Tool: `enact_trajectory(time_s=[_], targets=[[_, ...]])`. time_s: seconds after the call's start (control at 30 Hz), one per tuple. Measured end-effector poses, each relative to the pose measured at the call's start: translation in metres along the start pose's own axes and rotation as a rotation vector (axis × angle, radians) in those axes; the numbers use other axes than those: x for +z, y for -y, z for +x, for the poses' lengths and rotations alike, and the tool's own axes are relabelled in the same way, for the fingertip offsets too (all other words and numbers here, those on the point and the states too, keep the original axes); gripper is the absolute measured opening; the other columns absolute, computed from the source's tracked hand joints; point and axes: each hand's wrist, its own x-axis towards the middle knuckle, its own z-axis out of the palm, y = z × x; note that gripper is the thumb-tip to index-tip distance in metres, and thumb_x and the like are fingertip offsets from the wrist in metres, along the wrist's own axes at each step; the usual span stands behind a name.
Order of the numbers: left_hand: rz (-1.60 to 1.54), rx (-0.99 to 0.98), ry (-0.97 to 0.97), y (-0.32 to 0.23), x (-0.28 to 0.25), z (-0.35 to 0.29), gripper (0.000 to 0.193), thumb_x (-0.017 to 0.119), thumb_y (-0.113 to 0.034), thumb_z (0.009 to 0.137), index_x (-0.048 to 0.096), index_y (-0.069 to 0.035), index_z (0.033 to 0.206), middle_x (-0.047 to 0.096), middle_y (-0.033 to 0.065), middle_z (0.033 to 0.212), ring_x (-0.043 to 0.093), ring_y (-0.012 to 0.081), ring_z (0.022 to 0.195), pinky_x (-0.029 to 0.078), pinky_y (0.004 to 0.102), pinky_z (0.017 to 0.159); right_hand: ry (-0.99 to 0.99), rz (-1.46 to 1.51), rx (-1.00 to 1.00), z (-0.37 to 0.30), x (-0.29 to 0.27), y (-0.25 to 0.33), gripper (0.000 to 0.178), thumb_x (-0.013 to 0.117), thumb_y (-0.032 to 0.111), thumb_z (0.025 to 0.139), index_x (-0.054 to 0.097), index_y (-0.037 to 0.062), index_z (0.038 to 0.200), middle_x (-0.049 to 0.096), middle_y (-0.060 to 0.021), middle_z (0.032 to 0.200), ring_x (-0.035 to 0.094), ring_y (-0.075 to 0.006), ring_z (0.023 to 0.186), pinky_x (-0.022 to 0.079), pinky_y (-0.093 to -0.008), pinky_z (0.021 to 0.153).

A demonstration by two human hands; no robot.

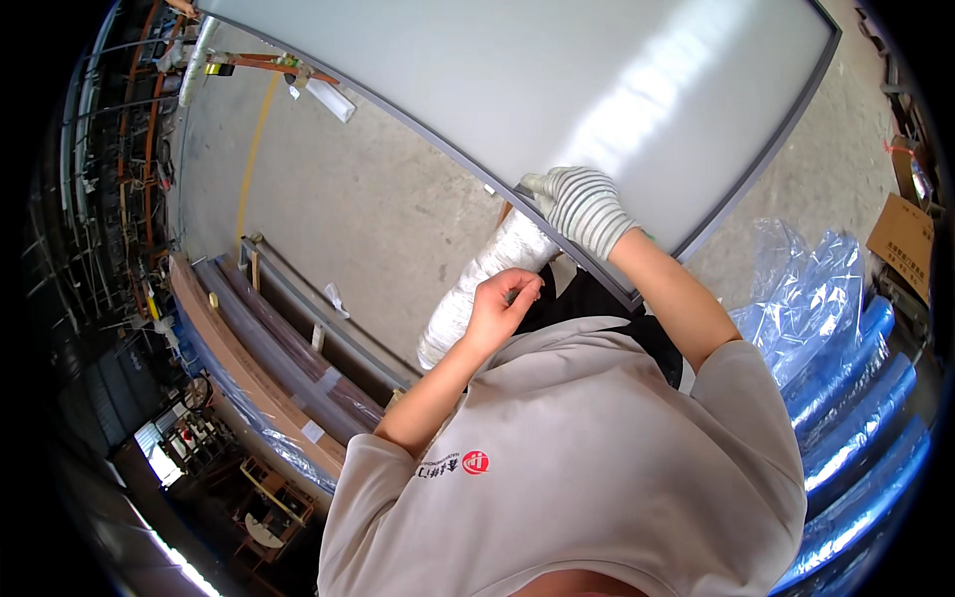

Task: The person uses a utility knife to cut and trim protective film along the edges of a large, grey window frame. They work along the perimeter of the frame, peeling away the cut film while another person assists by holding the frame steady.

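Head view. Right hand (582, 211), striped glove: fingers bent over near left edge of grey framed panel (517, 80), far centre to right; whether clamped, cannot tell. Left hand (503, 303), bare: fingers curled, contents hidden, beside white wrapped roll (482, 279). Left: long bars (286, 370). Right: blue-wrapped lengths (860, 400), cardboard box (900, 239).

Low in the centre of the frame, your grey shirt (597, 438) bears a round red emblem (476, 463) beside a short row of dark characters (438, 467). At the right edge, a brown carton (898, 231) carries rows of dark print. Lower left, a small white label (312, 432) on a brown-wrapped length (267, 386) is too small to read.
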Motion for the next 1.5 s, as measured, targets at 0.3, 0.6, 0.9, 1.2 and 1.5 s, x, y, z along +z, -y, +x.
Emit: enact_trajectory(time_s=[0.3,0.6,0.9,1.2,1.5], targets=[[0.025,-0.007,0.002,0.003,0.003,-0.003,0.01,0.06,-0.006,0.089,0.064,0.003,0.091,0.065,0.007,0.077,0.061,0.0111,0.071,0.049,0.025,0.067,0.02,0.151,0.088,-0.004,-0.01,0.001,0.029,0.054,0.016,0.084,0.068,0.0132,0.11,0.069,-0.0153,0.09,0.066,-0.0314,0.081,0.052,-0.0383,0.075],[0.032,-0.014,0.003,0.002,0.002,-0.002,0.011,0.06,-0.007,0.09,0.064,0.003,0.091,0.065,0.0066,0.077,0.061,0.0115,0.071,0.049,0.0251,0.067,-0.016,-0.112,-0.058,-0.005,-0.008,0.004,0.026,0.049,0.021,0.086,0.066,0.014,0.103,0.067,-0.0123,0.082,0.066,-0.0305,0.078,0.052,-0.0431,0.071],[0.028,0.008,0.002,-0.002,0.001,-0.001,0.01,0.059,-0.006,0.09,0.063,0.003,0.091,0.065,0.0069,0.078,0.061,0.0113,0.072,0.049,0.0248,0.067,0.0,-0.232,-0.222,-0.006,-0.008,-0.006,0.027,0.046,0.024,0.089,0.063,0.012,0.106,0.068,-0.0106,0.086,0.066,-0.0293,0.081,0.051,-0.0417,0.074],[0.027,-0.02,0.016,-0.003,0.004,-0.001,0.012,0.058,-0.008,0.091,0.064,0.003,0.09,0.064,0.0038,0.075,0.058,0.0091,0.071,0.048,0.0241,0.069,-0.193,-0.346,-0.396,0.004,0.006,-0.029,0.028,0.048,0.022,0.089,0.066,0.0194,0.11,0.066,-0.0053,0.093,0.062,-0.0242,0.086,0.048,-0.0374,0.08],[0.04,-0.05,0.015,-0.003,0.001,0.001,0.013,0.058,-0.008,0.091,0.064,0.003,0.089,0.064,0.0043,0.078,0.059,0.0103,0.074,0.048,0.0246,0.071,-0.131,-0.359,-0.342,0.009,-0.004,-0.024,0.032,0.053,0.016,0.085,0.064,0.0215,0.115,0.063,-0.0045,0.097,0.059,-0.0234,0.095,0.046,-0.0363,0.082]])
